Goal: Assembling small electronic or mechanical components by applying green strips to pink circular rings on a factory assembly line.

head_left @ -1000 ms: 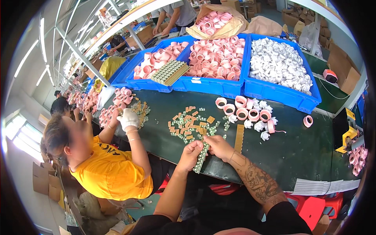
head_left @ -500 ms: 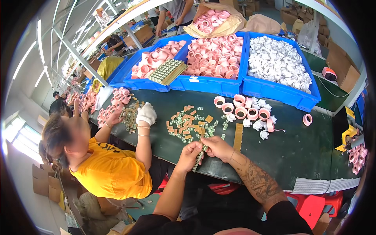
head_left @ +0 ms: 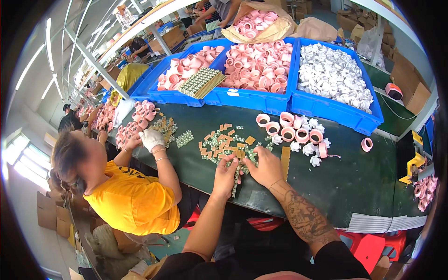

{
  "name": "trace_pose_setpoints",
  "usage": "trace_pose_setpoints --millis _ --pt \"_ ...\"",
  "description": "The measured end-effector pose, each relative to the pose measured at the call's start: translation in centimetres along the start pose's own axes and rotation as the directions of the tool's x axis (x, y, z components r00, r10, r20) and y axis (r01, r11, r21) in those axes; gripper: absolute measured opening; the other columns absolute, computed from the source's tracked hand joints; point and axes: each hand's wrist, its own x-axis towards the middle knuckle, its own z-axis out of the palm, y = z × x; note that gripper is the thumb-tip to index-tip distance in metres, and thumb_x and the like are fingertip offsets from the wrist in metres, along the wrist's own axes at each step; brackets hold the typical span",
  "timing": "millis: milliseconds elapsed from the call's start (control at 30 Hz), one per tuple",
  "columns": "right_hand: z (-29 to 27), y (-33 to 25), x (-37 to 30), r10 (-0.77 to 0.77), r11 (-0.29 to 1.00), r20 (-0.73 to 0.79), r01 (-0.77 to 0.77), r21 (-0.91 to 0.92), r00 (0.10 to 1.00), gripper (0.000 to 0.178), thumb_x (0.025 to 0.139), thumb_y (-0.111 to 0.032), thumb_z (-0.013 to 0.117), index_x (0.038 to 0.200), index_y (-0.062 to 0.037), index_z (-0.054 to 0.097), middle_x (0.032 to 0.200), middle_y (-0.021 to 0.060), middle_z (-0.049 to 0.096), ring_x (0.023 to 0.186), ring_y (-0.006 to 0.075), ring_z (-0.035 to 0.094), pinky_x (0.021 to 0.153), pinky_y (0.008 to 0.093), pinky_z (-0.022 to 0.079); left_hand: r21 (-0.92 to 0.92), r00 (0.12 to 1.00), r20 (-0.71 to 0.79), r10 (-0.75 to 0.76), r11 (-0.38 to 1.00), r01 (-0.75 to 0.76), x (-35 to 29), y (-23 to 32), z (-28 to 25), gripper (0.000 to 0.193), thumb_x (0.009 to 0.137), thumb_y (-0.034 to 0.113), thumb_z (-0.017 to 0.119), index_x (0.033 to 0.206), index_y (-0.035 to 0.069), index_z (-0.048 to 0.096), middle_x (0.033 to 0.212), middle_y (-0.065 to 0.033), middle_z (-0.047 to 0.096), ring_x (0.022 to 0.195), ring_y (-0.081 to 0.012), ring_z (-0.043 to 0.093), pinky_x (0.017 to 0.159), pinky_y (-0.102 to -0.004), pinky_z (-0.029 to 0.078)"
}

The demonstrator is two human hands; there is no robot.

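Note:
My left hand (head_left: 225, 179) is closed on a narrow strip of small green circuit boards (head_left: 235, 183), which hangs down past the table's front edge. Close beside it, my right hand (head_left: 265, 166) has its thumb and index finger apart near the strip's upper end. I see nothing clearly held in it. Just beyond my fingertips lies a loose pile of small green and brown board pieces (head_left: 223, 145). A brown piece (head_left: 240, 153) shows between my two hands; whether a finger touches it I cannot tell.
Blue bins (head_left: 261, 96) of pink rings and white parts line the back, with stacked board panels (head_left: 201, 83) on one rim. Pink rings (head_left: 288, 134) and white pieces (head_left: 308, 148) lie right of a brown strip (head_left: 285, 161). A co-worker in yellow (head_left: 133, 198) sits at left.
My right hand has moved slightly up and its fingers have parted from the strip. The co-worker's gloved hand has moved left, and a green board panel now shows on the table there.

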Motion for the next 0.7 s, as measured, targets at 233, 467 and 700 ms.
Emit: trace_pose_setpoints --millis 233,467,700 --pt "0.0 -1.1 -0.8 -0.193 0.944 0.224 0.118 0.309 0.955 0.032 0.097 -0.028 0.069 0.081 -0.0024 0.061 0.073 0.0115 0.061 0.068 0.0306 0.062 0.063 0.043 0.048 -0.027 0.998 0.008 0.059 0.998 -0.059 -0.6 -0.4 0.4 0.037 0.11 0.027 0.056 0.133 0.0 0.048 0.09 -0.0098 0.07 0.069 -0.0139 0.065 0.053 -0.0266 0.052" --pt "-1.3 -1.3 -0.3 -0.093 0.922 0.095 0.049 0.385 0.991 0.024 0.098 -0.019 0.068 0.082 -0.001 0.064 0.068 0.0137 0.06 0.057 0.0277 0.062 0.053 0.0405 0.044 -0.01 0.96 0.279 0.035 0.999 -0.034 -1.3 -1.2 -1.4 0.021 0.109 0.024 0.057 0.112 0.004 0.062 0.089 -0.0045 0.07 0.071 -0.0111 0.064 0.065 -0.0269 0.053" --pt "-0.4 0.9 0.1 0.007 0.089 0.785 -0.783 0.616 0.619 0.039 0.109 -0.032 0.055 0.082 -0.0043 0.06 0.058 0.0013 0.049 0.048 0.0121 0.043 0.047 0.0296 0.034 -0.042 0.915 0.381 0.132 0.991 -0.125 -1.5 -1.4 -1.7 0.018 0.109 0.021 0.057 0.111 0.004 0.063 0.084 -0.0026 0.066 0.068 -0.0104 0.059 0.064 -0.0257 0.049"
